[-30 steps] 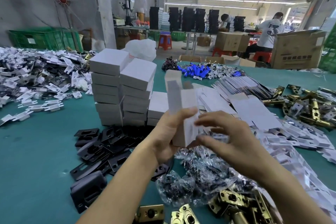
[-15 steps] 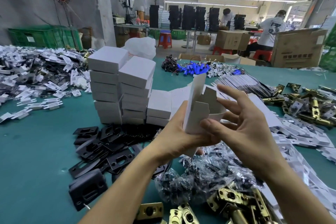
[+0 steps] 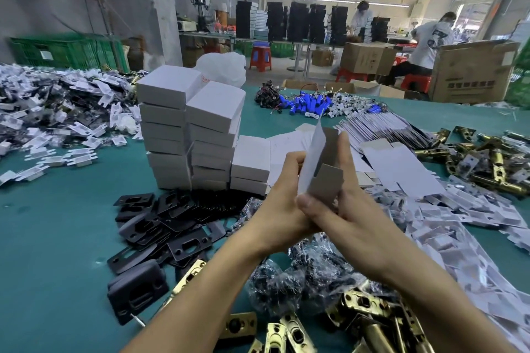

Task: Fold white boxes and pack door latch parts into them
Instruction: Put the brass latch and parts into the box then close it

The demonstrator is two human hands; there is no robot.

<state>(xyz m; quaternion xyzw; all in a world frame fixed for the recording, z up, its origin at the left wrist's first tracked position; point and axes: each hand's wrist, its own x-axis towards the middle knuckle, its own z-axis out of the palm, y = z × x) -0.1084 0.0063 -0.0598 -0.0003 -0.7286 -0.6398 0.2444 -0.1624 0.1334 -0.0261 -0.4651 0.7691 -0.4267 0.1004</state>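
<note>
Above the bench (image 3: 57, 238), a half-folded box (image 3: 325, 183)

Both hands gripped the white box upright, flaps open at its top. The left hand (image 3: 282, 203) curled round its left side; the right hand (image 3: 352, 218) pinched its near corner. Stacked boxes (image 3: 183, 129) stood left, latches (image 3: 372, 315) near.

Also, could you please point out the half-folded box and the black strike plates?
Half-folded box (image 3: 327, 186): head view, grey inner flap.
Black strike plates (image 3: 177, 223): head view, middle of pile.
</note>
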